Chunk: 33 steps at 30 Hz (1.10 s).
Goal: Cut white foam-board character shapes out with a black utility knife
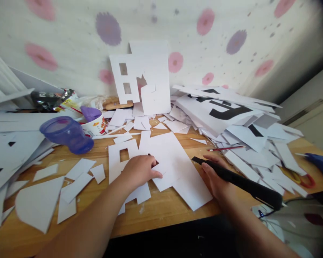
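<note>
A white cut-out board (174, 161) with a square opening lies flat near the table's front edge. My left hand (141, 170) rests on it, thumb and fingers bent together by a small dark gap; whether they pinch anything is hidden. In my right hand (218, 179), beside the board's right edge, is a long black tool (239, 181), its narrow end pointing left toward the board. Behind, a similar white cut-out board (154, 79) with two square windows leans upright against the wall.
White scraps (76, 186) litter the left side. A purple boot-shaped cup (66, 132) stands by a paper tub (95, 125). Piled boards (218, 111) fill the right, near a red pencil (226, 148), scissors (308, 181) and a blue glue gun (319, 165).
</note>
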Each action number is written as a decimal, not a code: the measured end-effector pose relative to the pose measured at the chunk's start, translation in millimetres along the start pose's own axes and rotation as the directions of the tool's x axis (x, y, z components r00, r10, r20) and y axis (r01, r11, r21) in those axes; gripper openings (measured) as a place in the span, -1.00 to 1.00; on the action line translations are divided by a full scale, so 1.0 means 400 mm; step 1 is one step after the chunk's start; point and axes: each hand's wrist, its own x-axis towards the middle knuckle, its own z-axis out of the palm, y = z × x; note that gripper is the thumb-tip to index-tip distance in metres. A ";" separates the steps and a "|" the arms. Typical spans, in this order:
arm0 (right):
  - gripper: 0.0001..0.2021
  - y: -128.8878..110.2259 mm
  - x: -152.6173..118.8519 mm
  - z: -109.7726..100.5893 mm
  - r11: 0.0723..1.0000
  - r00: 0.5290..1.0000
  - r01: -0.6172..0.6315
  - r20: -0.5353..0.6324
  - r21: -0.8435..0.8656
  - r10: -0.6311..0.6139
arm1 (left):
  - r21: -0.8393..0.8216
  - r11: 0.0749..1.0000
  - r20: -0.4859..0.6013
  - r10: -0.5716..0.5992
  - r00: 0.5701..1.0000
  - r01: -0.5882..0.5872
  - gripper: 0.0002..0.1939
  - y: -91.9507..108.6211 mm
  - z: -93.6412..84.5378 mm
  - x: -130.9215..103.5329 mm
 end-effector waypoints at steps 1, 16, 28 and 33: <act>-0.73 -0.003 0.024 -0.023 0.984 0.992 0.120 0.060 -0.135 -0.112 | -0.007 1.000 0.002 0.002 1.000 -0.002 -0.73 -0.004 -0.001 0.002; -0.56 0.017 0.217 -0.102 0.565 0.693 0.699 0.611 -0.438 -0.383 | 0.187 0.980 -0.109 0.088 0.990 -0.067 -0.82 0.035 -0.101 -0.057; -0.64 -0.131 0.055 0.204 0.651 0.810 -0.550 0.522 0.523 0.266 | 0.540 0.833 -0.392 0.372 0.841 -0.116 -0.91 0.047 -0.233 -0.088; -0.58 -0.159 0.106 0.254 0.553 0.859 -0.510 0.426 0.659 0.285 | -0.071 0.993 -0.912 -0.027 0.410 -0.093 -0.85 -0.008 -0.156 -0.087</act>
